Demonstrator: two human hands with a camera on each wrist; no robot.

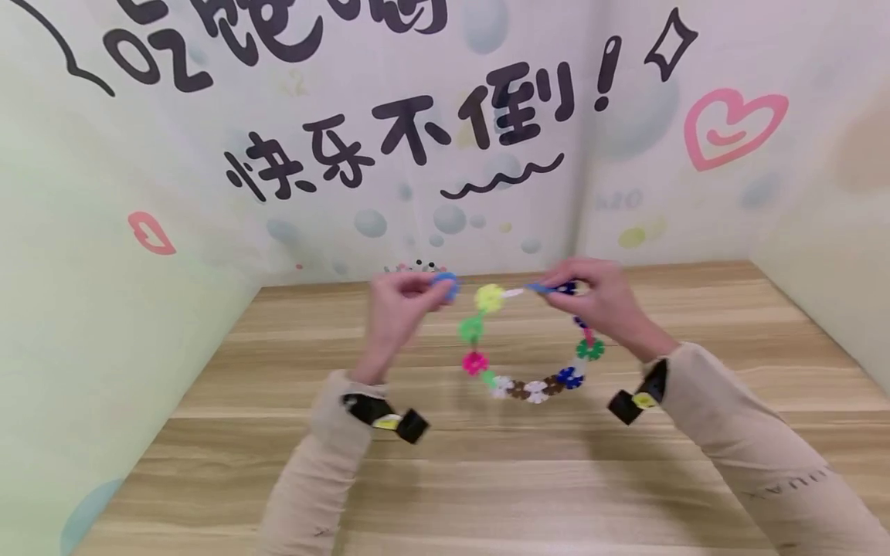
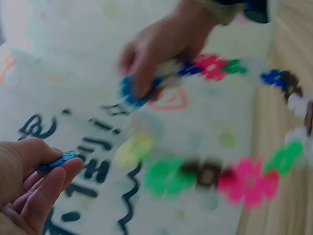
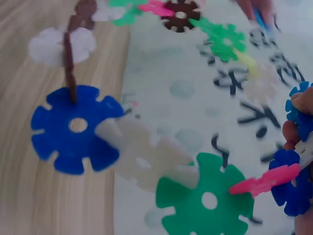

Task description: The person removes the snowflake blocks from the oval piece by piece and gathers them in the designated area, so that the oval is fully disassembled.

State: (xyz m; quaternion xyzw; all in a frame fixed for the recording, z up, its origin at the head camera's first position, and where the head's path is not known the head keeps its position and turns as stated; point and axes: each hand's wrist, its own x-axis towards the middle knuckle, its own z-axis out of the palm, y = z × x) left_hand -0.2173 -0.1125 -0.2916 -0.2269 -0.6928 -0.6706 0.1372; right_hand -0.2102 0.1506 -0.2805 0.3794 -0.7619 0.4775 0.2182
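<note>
Nearest my head camera, the left beige fabric sleeve (image 1: 313, 471) and the right beige fabric sleeve (image 1: 737, 440) slant in on either side of a multicoloured chain of slotted, flower-shaped plastic discs (image 1: 535, 391), each with a small black camera strapped at the wrist. The chain hangs as a near-ring between the hands, and I see green, pink, white, brown, yellow and dark blue discs linked along it. To the left of the chain, my view has the left hand (image 1: 405, 303) pinching a single light blue plastic disc (image 1: 446, 286) between thumb and fingers, just beside the chain's yellow disc (image 1: 490, 298) and apart from it. At the chain's upper right, the right hand (image 1: 603, 293) pinches another light blue disc (image 2: 128, 92), its fingers covering part of the links there. The white disc past the yellow one ends near that right hand; blur keeps me from telling whether they touch. Below and around the chain spreads the pale wood-grain desk (image 1: 487, 494). Farthest, behind the chain, I see a white printed backdrop (image 1: 313, 232) with black Chinese characters, a wavy line and, to the chain's upper right, a pink heart (image 1: 735, 159).
</note>
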